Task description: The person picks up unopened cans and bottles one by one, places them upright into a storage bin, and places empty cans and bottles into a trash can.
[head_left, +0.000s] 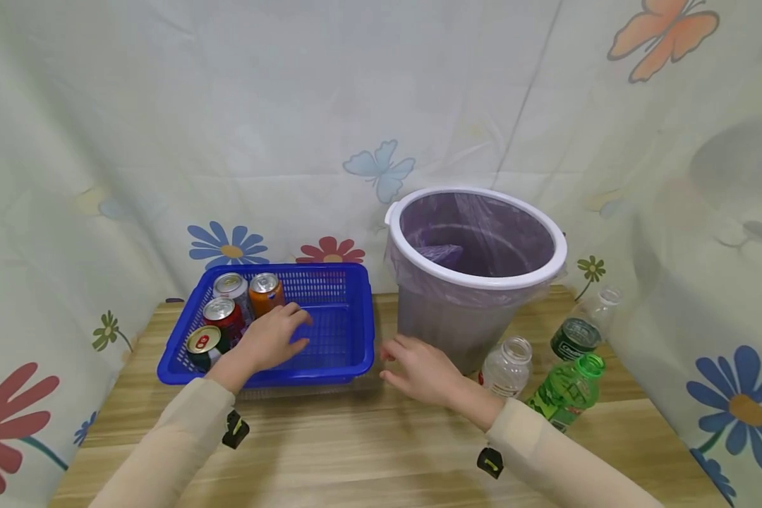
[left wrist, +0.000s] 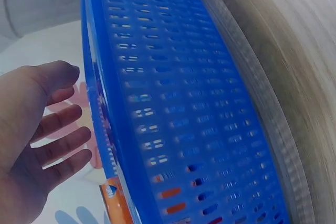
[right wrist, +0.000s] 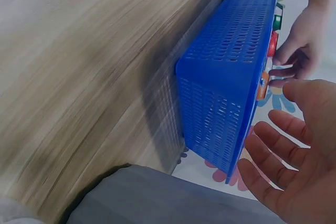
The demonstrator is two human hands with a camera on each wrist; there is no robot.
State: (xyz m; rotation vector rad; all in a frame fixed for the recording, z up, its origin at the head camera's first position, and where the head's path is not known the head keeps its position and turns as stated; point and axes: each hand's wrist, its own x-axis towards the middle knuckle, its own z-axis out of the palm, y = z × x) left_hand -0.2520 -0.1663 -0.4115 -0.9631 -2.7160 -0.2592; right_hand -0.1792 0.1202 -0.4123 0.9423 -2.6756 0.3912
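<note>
A blue plastic basket (head_left: 339, 372) sits on the table at left, with several drink cans grouped along its left side. Among them are an orange can (head_left: 266, 294), a red can (head_left: 222, 315) and a dark can with a gold top (head_left: 204, 346). Over the basket hovers my left hand (head_left: 268, 340), holding nothing, its fingers loosely bent; the left wrist view shows thumb and fingers spread apart near the rim. Between the basket and a lined bin (head_left: 454, 331) is my right hand (head_left: 427, 370), also holding nothing, with relaxed fingers apart in the right wrist view.
To the right of the bin stand a clear jar-like bottle (head_left: 506, 367), a green plastic bottle (head_left: 568, 391) and a clear bottle with a dark green label (head_left: 581, 331). A flowered curtain (head_left: 279, 127) hangs behind the wooden table (head_left: 355, 451).
</note>
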